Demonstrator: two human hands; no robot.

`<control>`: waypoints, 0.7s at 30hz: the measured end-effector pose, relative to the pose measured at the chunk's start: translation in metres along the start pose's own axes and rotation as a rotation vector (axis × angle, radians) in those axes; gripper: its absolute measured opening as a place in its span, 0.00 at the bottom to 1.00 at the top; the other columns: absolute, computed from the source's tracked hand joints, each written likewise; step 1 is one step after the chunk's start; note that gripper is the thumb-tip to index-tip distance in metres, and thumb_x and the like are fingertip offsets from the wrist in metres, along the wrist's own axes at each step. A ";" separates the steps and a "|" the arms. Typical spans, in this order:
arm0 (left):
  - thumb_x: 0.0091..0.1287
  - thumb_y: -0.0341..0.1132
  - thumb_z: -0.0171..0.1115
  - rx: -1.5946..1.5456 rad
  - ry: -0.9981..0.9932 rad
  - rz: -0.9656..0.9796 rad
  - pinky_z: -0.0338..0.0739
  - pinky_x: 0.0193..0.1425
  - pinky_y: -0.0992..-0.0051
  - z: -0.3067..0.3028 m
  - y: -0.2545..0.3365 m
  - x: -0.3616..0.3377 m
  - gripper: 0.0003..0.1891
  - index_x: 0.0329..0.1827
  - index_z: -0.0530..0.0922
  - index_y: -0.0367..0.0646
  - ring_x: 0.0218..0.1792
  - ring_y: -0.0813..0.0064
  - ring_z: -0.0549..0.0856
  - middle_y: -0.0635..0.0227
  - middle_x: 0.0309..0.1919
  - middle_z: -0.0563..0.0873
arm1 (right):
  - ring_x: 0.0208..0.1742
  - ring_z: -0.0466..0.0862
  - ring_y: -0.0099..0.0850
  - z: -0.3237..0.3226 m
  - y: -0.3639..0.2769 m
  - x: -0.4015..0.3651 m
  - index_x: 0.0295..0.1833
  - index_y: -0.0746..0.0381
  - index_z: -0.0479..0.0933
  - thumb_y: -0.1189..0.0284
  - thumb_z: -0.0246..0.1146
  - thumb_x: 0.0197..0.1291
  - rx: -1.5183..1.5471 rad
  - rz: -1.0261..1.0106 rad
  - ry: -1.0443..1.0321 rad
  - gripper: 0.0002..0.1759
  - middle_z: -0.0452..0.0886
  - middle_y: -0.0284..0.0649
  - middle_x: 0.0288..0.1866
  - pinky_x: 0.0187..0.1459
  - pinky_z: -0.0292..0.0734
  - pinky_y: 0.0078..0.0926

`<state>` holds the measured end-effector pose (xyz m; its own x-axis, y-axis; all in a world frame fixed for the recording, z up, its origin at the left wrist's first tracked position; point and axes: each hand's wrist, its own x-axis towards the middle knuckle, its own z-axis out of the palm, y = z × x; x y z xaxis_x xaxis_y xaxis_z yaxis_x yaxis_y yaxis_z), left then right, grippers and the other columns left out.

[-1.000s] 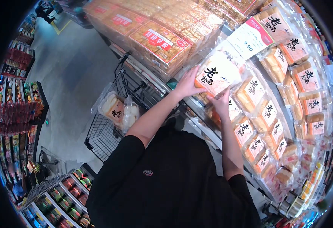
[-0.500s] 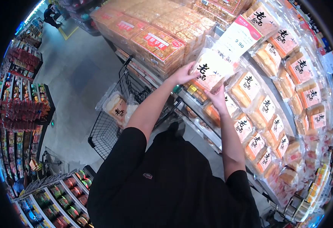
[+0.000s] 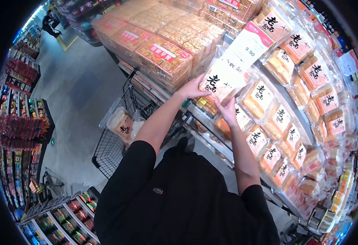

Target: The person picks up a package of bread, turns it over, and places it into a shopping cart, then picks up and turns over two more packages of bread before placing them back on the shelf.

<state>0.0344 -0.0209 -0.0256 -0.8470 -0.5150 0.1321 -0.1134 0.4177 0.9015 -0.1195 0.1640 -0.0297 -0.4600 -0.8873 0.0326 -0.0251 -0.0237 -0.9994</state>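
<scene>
Held loaf apparently before price sign

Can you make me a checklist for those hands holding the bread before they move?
1. Left hand on the held bread bag: ok, at its left edge.
2. Right hand on it: ok, near its lower corner.
3. Label facing up: ok, black writing shows.
4. Bag sealed: cannot tell.
5. Whole cart in view: not ok, the left forearm hides part.
6. Price sign readable: ok, big numbers say 9.90.
</scene>
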 end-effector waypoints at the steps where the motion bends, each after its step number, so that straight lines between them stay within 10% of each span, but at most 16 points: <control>1: 0.58 0.48 0.77 0.018 0.005 -0.019 0.68 0.73 0.65 0.001 0.003 0.000 0.53 0.80 0.53 0.38 0.70 0.62 0.74 0.49 0.69 0.74 | 0.70 0.73 0.34 0.002 0.002 0.001 0.69 0.65 0.53 0.81 0.70 0.59 0.001 -0.018 0.013 0.40 0.70 0.48 0.68 0.70 0.70 0.33; 8: 0.53 0.55 0.78 0.090 0.253 0.043 0.66 0.74 0.60 0.013 -0.014 -0.022 0.58 0.77 0.53 0.28 0.71 0.48 0.71 0.41 0.70 0.70 | 0.73 0.70 0.37 -0.004 0.008 -0.013 0.77 0.65 0.47 0.79 0.71 0.59 -0.199 -0.153 0.122 0.48 0.72 0.51 0.66 0.69 0.70 0.35; 11: 0.59 0.44 0.76 0.168 0.453 -0.004 0.71 0.69 0.63 0.013 -0.005 -0.080 0.43 0.73 0.63 0.35 0.65 0.58 0.78 0.49 0.63 0.78 | 0.68 0.74 0.36 -0.015 -0.003 -0.044 0.79 0.64 0.48 0.76 0.69 0.61 -0.459 -0.011 0.309 0.47 0.74 0.50 0.64 0.64 0.74 0.33; 16: 0.63 0.37 0.70 0.116 0.589 -0.160 0.81 0.48 0.70 0.033 0.005 -0.210 0.15 0.47 0.80 0.37 0.40 0.66 0.86 0.60 0.40 0.85 | 0.56 0.79 0.29 0.008 -0.024 -0.122 0.66 0.65 0.67 0.75 0.67 0.64 -0.316 -0.108 0.275 0.27 0.78 0.44 0.57 0.52 0.78 0.25; 21: 0.65 0.33 0.65 0.155 0.392 -0.407 0.82 0.42 0.69 0.053 -0.004 -0.314 0.09 0.43 0.81 0.38 0.34 0.66 0.87 0.59 0.35 0.85 | 0.41 0.81 0.21 0.021 0.024 -0.177 0.44 0.64 0.74 0.77 0.60 0.71 -0.033 0.107 0.063 0.02 0.82 0.35 0.39 0.48 0.77 0.22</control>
<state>0.2732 0.1788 -0.0920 -0.4676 -0.8829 -0.0429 -0.4887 0.2178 0.8448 -0.0199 0.3112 -0.0595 -0.5168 -0.8530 -0.0720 -0.0018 0.0852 -0.9964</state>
